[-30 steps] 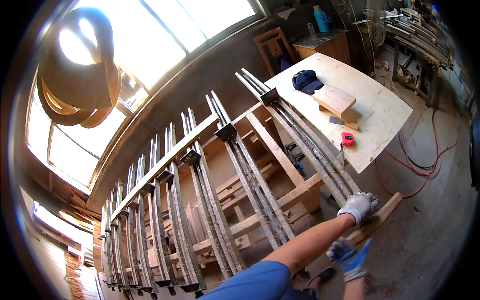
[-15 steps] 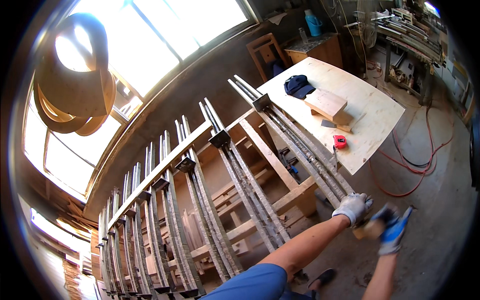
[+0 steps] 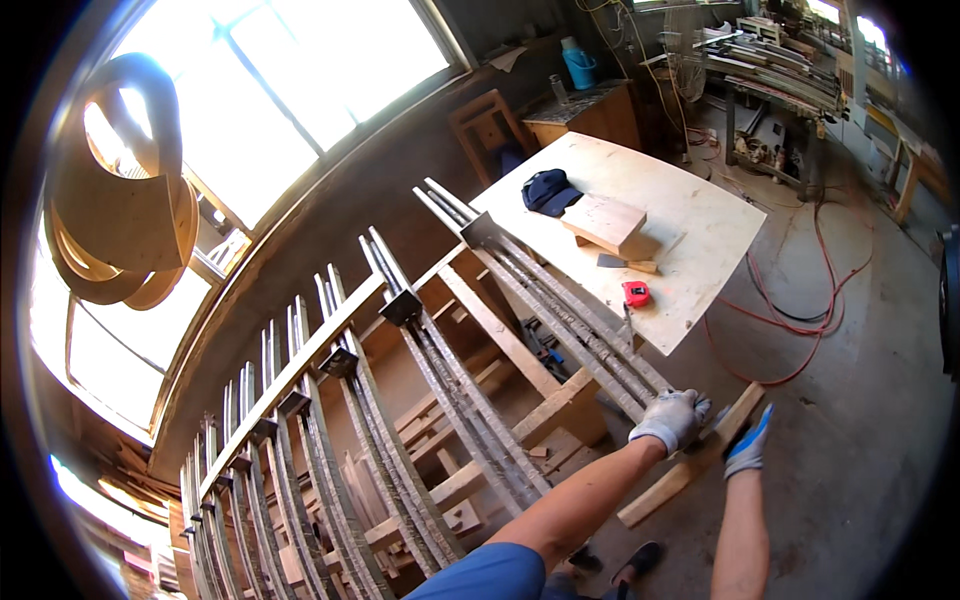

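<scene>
My left hand (image 3: 672,420), in a pale work glove, is wrapped around the near end of a long metal bar clamp (image 3: 575,325). Just right of it, a wooden bar (image 3: 668,492) slants across at the clamp's end. My right hand (image 3: 747,448), in a white glove with a blue palm, is beside that bar. Its fingers stretch upward, apart from the thumb side, and it does not wrap the wood. How the wooden bar joins the clamp is hidden behind my left hand. A black clamp jaw (image 3: 480,231) sits farther up the rails.
More bar clamps (image 3: 470,385) stand in a row on a wooden frame to the left. A pale board (image 3: 700,230) carries a cap (image 3: 548,192), wood blocks (image 3: 604,222), a scraper (image 3: 628,264) and a red tape measure (image 3: 636,294). Red hoses (image 3: 828,320) lie on the floor.
The wooden bar, a short blur by my right hand before, now shows full length on a slant. My right hand has turned upright with fingers extended. My left hand keeps its grip; the view has shifted.
</scene>
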Demonstrator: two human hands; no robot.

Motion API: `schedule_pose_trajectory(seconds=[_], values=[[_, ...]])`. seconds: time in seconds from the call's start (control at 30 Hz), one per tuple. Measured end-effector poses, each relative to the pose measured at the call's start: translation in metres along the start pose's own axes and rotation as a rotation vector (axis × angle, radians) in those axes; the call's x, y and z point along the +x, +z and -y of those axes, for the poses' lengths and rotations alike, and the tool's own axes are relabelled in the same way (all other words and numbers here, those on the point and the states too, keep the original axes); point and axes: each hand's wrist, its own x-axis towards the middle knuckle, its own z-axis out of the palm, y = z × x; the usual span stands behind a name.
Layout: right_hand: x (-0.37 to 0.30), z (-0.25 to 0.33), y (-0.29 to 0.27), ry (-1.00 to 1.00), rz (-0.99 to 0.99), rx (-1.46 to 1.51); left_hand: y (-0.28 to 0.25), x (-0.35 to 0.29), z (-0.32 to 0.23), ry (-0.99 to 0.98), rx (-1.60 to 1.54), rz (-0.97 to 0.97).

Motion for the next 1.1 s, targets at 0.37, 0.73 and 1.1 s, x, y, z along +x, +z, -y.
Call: schedule_pose_trajectory(seconds=[0.37, 0.73, 1.1], values=[[-0.163, -0.139, -0.022, 0.623, 0.126, 0.136, -0.006, -0.012, 0.003, -0.03, -0.063, -0.031], [-0.014, 0.036, 0.048, -0.129, 0.229, -0.103, -0.002, 0.006, 0.001, 0.032, 0.099, 0.033], [-0.141, -0.155, -0.056, 0.521, -0.106, 0.175, 0.019, 0.012, 0.028, 0.006, 0.156, -0.076]])
